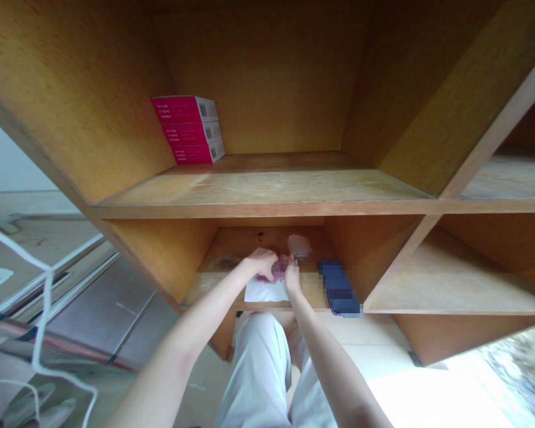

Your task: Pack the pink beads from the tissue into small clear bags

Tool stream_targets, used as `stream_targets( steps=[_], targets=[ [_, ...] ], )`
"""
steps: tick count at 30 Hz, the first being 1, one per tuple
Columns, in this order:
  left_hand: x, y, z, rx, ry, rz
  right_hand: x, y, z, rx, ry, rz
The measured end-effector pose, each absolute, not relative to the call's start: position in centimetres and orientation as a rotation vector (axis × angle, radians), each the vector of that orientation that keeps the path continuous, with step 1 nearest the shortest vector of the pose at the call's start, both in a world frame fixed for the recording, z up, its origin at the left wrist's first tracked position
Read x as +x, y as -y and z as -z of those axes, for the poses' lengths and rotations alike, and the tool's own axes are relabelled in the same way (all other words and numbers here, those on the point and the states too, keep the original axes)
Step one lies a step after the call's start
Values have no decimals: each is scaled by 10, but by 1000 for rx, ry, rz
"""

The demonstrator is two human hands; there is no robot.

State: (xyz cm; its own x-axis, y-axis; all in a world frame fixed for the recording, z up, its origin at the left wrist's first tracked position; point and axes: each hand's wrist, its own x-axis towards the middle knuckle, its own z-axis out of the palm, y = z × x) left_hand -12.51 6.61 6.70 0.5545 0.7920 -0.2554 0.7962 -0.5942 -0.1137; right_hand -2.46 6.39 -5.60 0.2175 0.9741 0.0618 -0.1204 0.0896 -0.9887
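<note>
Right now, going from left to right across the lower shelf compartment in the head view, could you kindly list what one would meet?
wooden side panel → dark stain on the shelf board → left hand → right hand → blurred dark blue stack → wooden divider

Three stacked boxes [187, 129] are sitting on the upper shelf's [267, 190] back left; a blurred stack [339, 288] is lying on the lower shelf's [232, 249] right.

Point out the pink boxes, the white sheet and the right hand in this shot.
pink boxes [187, 134], head view, pink face of the middle box
white sheet [263, 292], head view, uncovered part below the hands
right hand [293, 276], head view, back of the hand
</note>
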Motion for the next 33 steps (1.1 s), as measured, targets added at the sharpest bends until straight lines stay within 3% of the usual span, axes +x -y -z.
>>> stream_targets(
  steps=[22, 33],
  targets=[
    [-131, -70, -60, 2779, -1381, 448, -23, -50, 40, -1185, 1154, -957],
    [-137, -68, -76, 2724, -1423, 249, -23, -49, 39, -1198, 1188, -921]
  ],
)
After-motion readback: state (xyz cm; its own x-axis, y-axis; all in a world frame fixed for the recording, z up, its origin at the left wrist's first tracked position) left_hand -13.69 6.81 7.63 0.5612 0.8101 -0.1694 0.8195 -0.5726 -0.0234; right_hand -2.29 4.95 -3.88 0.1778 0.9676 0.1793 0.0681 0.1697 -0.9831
